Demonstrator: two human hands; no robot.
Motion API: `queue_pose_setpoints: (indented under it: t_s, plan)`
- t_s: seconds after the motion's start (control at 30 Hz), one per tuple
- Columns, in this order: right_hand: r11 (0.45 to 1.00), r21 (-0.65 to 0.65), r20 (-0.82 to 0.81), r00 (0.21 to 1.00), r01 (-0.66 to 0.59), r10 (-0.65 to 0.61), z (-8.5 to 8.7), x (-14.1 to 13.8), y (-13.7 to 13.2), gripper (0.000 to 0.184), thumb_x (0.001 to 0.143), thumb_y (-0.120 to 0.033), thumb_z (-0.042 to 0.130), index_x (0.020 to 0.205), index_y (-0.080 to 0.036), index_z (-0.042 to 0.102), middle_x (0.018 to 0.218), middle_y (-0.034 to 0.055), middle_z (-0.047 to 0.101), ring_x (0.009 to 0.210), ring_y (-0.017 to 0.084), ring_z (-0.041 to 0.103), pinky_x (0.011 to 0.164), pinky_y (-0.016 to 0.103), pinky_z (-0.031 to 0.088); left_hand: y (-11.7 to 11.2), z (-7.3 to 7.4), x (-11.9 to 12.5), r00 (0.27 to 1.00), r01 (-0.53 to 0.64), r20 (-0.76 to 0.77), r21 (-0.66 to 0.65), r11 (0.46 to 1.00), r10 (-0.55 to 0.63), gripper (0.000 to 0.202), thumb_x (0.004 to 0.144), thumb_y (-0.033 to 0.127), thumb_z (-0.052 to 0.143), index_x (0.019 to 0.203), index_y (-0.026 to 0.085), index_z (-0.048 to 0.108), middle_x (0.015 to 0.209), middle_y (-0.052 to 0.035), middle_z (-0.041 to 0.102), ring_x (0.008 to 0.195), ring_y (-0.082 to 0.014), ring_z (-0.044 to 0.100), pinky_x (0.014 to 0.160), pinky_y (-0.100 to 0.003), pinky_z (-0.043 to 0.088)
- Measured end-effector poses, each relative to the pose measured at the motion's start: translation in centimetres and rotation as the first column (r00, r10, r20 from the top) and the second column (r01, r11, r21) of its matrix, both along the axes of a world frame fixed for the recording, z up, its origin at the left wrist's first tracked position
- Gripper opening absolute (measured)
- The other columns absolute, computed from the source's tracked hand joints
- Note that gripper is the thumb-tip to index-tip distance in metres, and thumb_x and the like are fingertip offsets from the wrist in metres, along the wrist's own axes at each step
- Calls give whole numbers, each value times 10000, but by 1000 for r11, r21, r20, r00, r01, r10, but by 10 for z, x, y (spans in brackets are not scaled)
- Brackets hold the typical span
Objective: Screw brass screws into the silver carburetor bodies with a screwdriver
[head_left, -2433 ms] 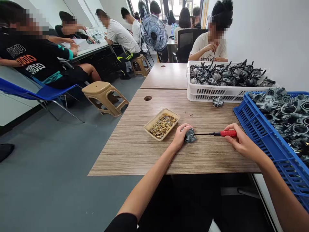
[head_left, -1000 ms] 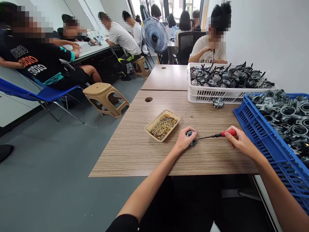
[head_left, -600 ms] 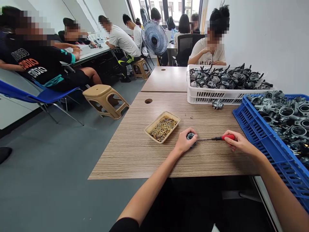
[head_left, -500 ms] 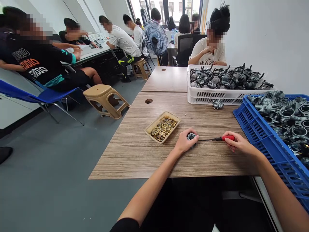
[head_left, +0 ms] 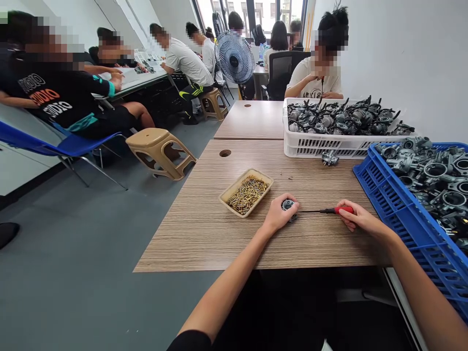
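Note:
On the wood-grain table (head_left: pixel 204 239), my left hand (head_left: pixel 278 213) is closed around a grey metal carburetor body (head_left: pixel 288 205) with a round bore facing up. My right hand (head_left: pixel 356 217) grips the red handle of a screwdriver (head_left: pixel 343 209). Its dark shaft lies level and points left, with the tip at the carburetor's right side beside my left fingers; the exact contact point is hidden. Left of my left hand sits a beige tray (head_left: pixel 227 206) full of small brass-coloured jets or screws (head_left: pixel 248 194). Two tiny metal pieces (head_left: pixel 290 178) lie beyond my left hand.
A blue crate (head_left: pixel 405 224) of carburetor bodies stands close by my right arm. Behind it is a white crate (head_left: pixel 321 146) of assembled carburetors, with one carburetor (head_left: pixel 330 157) in front. A person (head_left: pixel 314 83) sits across the table. A tan stool (head_left: pixel 161 146) stands left.
My left hand and the carburetor have shifted very slightly left. The screwdriver in my right hand has moved along with them, its tip still at the carburetor's side.

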State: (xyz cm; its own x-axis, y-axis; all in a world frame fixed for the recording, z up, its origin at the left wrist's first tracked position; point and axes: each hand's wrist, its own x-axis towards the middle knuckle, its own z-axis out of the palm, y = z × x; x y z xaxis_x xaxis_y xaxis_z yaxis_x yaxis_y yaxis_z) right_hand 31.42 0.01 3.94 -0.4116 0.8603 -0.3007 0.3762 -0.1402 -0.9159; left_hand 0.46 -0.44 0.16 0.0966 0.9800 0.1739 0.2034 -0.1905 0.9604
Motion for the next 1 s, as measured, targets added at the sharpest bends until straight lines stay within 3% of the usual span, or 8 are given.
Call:
queue_pose_setpoints:
  t_s: [0.1, 0.27, 0.4, 0.73, 1.0]
  plan:
    - [1000, 24, -12, 1000, -8, 8, 5, 0, -1, 549, 900, -734, 721, 1080, -241, 561, 597, -109, 428, 511, 119, 416, 514, 269, 408, 1, -1, -1, 999, -27, 23, -2, 1000, 27, 220, 836, 429, 657, 814, 210, 664, 767, -6, 688, 714, -154, 591, 689, -277, 477]
    - [995, 99, 155, 988, -28, 12, 9, -18, -6, 590, 917, -822, 600, 898, -234, 561, 619, -53, 521, 530, 133, 464, 499, 275, 412, 2, -3, -1, 998, -41, 46, -13, 999, 41, 213, 818, 420, 662, 804, 207, 662, 743, 1, 657, 689, -144, 565, 668, -268, 456]
    - [986, 148, 238, 970, -82, 45, 11, -30, -9, 583, 960, -794, 541, 787, -237, 535, 603, -42, 524, 530, 132, 474, 516, 275, 410, 3, -5, -1, 996, -62, 56, -18, 998, 63, 213, 819, 419, 665, 802, 207, 668, 736, 6, 645, 684, -142, 556, 674, -274, 455]
    - [982, 190, 63, 998, 7, -19, 24, -17, -8, 564, 980, -779, 558, 812, -241, 535, 601, -59, 456, 536, 130, 410, 517, 279, 384, 14, -13, -11, 949, -107, 281, -126, 986, 139, 302, 819, 498, 640, 810, 202, 698, 817, -27, 704, 778, -177, 633, 763, -302, 541]
    - [966, 257, 118, 992, 22, -54, 34, -28, -16, 575, 972, -796, 543, 816, -242, 537, 591, -50, 472, 551, 141, 424, 531, 288, 369, 14, -15, -10, 931, -75, 341, -164, 984, 128, 320, 797, 511, 645, 815, 195, 691, 803, -27, 683, 752, -167, 600, 729, -287, 519]
